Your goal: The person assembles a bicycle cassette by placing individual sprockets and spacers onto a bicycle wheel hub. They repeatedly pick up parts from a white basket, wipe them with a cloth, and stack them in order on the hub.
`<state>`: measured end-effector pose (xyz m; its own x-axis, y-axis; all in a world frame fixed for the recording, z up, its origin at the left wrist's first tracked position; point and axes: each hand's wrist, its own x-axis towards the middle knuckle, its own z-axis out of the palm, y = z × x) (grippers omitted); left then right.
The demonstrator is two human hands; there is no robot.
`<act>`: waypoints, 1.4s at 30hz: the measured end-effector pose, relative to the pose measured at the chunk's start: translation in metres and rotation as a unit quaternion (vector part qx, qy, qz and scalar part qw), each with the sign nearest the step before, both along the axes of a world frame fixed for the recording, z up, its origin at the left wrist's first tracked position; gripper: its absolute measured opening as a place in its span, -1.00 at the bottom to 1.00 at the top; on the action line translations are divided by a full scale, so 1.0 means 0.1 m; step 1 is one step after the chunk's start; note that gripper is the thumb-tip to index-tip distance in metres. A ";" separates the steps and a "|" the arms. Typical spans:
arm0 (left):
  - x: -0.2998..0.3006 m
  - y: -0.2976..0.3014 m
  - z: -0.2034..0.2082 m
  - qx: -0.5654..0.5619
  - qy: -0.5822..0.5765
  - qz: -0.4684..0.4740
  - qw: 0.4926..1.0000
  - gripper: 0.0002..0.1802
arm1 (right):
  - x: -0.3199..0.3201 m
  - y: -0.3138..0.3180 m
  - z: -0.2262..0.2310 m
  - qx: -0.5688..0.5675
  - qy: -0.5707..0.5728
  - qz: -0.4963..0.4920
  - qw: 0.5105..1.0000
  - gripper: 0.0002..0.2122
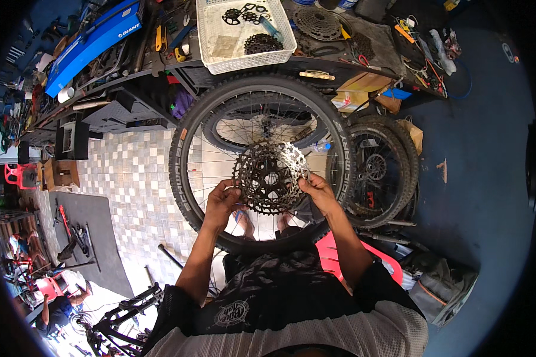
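A dark toothed bicycle cassette (pixel 270 177) sits at the hub of a knobby-tyred bike wheel (pixel 187 128) standing upright in front of me. My left hand (pixel 221 201) grips the cassette's lower left edge. My right hand (pixel 317 190) grips its right edge. Both hands hold the sprocket stack against the wheel's centre. The hub behind it is hidden.
A second wheel (pixel 378 172) leans behind on the right. The workbench (pixel 315 65) above holds a white basket (pixel 244 35) with sprockets, another cassette (pixel 318 22) and tools. A red plastic seat (pixel 339 253) is under me. A person (pixel 59 306) crouches at lower left by bike parts.
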<state>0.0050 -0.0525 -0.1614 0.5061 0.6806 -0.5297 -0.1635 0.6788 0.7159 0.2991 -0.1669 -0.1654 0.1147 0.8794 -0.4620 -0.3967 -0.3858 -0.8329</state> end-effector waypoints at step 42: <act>-0.05 0.06 0.42 0.044 0.039 -0.031 0.998 -0.53 | 0.27 0.46 0.43 0.028 -0.079 0.201 0.976 -0.68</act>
